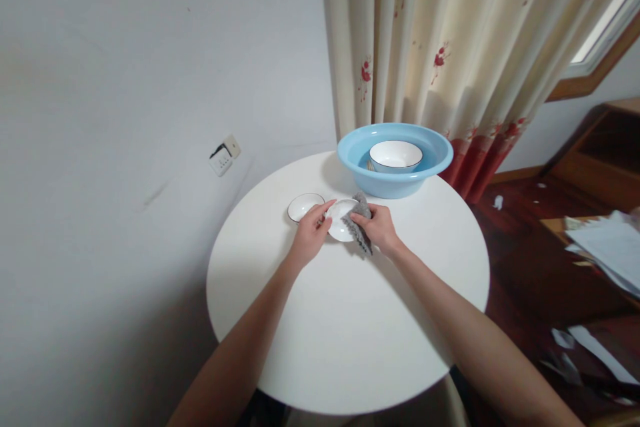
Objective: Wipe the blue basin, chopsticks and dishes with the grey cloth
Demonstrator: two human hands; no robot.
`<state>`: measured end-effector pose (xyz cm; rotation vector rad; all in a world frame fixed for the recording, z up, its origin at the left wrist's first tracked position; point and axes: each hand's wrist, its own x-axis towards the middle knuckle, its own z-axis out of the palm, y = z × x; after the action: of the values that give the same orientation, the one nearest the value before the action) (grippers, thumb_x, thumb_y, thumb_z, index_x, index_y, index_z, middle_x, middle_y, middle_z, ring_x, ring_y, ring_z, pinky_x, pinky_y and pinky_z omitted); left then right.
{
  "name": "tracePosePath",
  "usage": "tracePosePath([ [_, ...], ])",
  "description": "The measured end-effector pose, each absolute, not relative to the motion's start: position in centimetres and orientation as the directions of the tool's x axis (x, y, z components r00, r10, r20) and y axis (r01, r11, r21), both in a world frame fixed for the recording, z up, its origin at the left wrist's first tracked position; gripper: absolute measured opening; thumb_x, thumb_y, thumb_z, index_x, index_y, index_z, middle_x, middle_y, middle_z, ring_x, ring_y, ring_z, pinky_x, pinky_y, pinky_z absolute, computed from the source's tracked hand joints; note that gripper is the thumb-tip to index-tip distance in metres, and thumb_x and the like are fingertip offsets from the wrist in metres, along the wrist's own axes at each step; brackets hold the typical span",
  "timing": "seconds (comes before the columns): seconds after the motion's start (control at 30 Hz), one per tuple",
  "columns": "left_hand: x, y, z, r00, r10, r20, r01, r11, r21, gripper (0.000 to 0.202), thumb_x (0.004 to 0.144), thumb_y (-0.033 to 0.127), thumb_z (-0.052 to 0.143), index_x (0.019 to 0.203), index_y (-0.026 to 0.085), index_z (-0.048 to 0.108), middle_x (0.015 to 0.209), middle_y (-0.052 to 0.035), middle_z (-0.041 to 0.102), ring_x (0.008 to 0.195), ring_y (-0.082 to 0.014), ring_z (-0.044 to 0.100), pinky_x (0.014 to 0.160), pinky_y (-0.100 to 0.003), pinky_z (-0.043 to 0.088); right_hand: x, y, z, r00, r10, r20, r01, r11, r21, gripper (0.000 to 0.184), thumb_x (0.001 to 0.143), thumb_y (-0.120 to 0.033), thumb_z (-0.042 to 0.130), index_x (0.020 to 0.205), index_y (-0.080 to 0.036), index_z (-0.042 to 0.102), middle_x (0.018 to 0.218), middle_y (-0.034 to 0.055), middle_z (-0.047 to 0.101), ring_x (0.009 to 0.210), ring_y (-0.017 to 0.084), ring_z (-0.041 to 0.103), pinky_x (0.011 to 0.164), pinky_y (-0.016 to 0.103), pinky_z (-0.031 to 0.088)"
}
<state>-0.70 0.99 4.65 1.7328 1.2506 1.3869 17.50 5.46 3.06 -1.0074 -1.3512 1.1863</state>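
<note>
A small white dish [338, 228] is held up over the table between my two hands. My left hand [312, 230] grips its left edge, thumb and fingers closed on the rim. A grey cloth [361, 230] is bunched in my right hand [379, 223], pressed against the dish's right side and drooping below it. My right fingers behind the cloth are partly hidden. Just beyond my left hand a white bowl with a dark rim [303, 204] sits on the table, partly covered by that hand.
The round white table [350, 333] stands against a wall with a power socket [221, 161]. At its back is a light blue basin [393, 185] with a larger white bowl [396, 155] inside. A patterned curtain [425, 33] hangs behind. Papers [607, 247] lie at right.
</note>
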Motion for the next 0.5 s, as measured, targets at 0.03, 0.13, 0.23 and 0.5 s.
tracePosePath([
  [0.03,-0.4,0.9,4.4,-0.015,0.913,0.407,0.307,-0.383,0.871,0.047,0.086,0.026,0.062,0.132,0.018,0.058,0.113,-0.0103,0.062,0.089,-0.0164,0.062,0.072,-0.025,0.053,17.4,5.4,3.0,-0.091,0.985,0.149,-0.058,0.144,-0.988,0.032,0.065,-0.040,0.074,0.076,-0.011,0.070,0.065,-0.0005,0.062,0.057,0.012,0.047,0.054,0.024,0.038],
  [0.13,1.0,0.7,3.6,-0.135,0.922,0.363,0.226,-0.328,0.917,0.063,0.085,0.029,0.065,0.143,0.021,0.041,0.118,-0.0103,0.059,0.081,-0.0125,0.064,0.070,-0.024,0.053,16.9,5.3,2.7,-0.004,0.997,0.082,-0.143,0.080,-0.986,0.036,0.064,-0.044,0.075,0.077,-0.011,0.070,0.065,0.0011,0.063,0.057,0.013,0.048,0.053,0.025,0.039],
  [0.23,1.7,0.7,3.0,-0.198,0.913,0.356,0.207,-0.316,0.926,0.054,0.083,0.027,0.066,0.132,0.019,0.046,0.113,-0.0096,0.061,0.077,-0.0118,0.066,0.068,-0.022,0.053,16.5,5.2,2.5,0.018,1.000,0.026,-0.217,0.029,-0.976,0.041,0.061,-0.047,0.077,0.078,-0.010,0.070,0.067,0.0030,0.065,0.057,0.014,0.050,0.053,0.026,0.041],
  [0.5,0.7,0.9,3.9,-0.170,0.899,0.403,0.192,-0.370,0.909,0.037,0.080,0.022,0.062,0.116,0.012,0.062,0.109,-0.0114,0.070,0.082,-0.0157,0.068,0.072,-0.025,0.054,17.0,5.3,2.5,-0.040,0.989,0.144,-0.042,0.142,-0.989,0.033,0.066,-0.043,0.074,0.073,-0.011,0.069,0.065,0.0013,0.063,0.057,0.012,0.049,0.053,0.024,0.039],
])
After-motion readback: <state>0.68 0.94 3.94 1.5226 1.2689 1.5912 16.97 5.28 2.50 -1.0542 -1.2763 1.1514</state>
